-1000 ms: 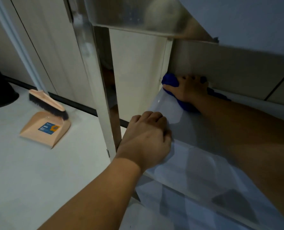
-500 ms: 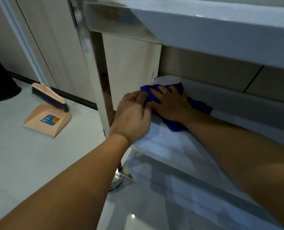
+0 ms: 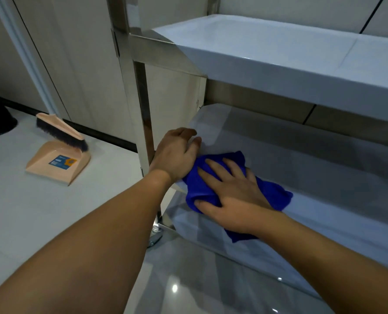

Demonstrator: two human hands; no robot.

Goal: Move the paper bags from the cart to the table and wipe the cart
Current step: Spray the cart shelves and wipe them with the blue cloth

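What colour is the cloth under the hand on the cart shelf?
Bright blue. The cloth shows best in the head view.

The dustpan (image 3: 57,163) bears a blue label, its print too small to read.

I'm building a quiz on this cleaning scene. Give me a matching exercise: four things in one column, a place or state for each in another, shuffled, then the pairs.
Things:
1. cloth
2. dustpan
3. left hand
4. right hand

Places or states:
A. on the floor, a brush on it
B. pressed flat on the cloth
C. at the middle shelf's corner, by the post
D. blue, bunched on the middle shelf

Pairs: 1-D, 2-A, 3-C, 4-B
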